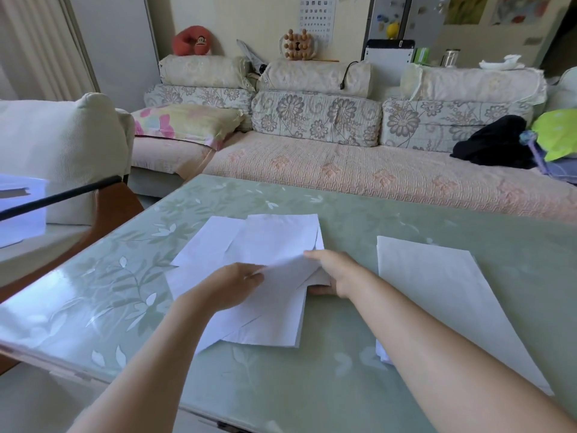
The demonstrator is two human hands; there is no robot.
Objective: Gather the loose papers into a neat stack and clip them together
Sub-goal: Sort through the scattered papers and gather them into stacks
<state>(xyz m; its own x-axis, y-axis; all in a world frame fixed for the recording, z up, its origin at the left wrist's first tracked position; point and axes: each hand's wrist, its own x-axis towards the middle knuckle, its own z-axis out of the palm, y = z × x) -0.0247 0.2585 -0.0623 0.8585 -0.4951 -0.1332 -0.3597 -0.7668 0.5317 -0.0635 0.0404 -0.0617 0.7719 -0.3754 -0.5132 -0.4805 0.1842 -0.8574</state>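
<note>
Left grip (231, 285) and right grip (334, 273) pinch papers (268, 242) on leaf-patterned table (406, 220) facing sofa (343, 170).

Floral-cushioned sofa (312, 170) behind a green leaf-patterned glass table (93, 292), cream wall (265, 20), soft daylight.

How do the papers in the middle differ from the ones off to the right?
The middle papers are fanned askew; the right papers lie nearly squared. The left hand and right hand hold the middle papers; no hand touches the right papers. Both are white, on the table.
</note>
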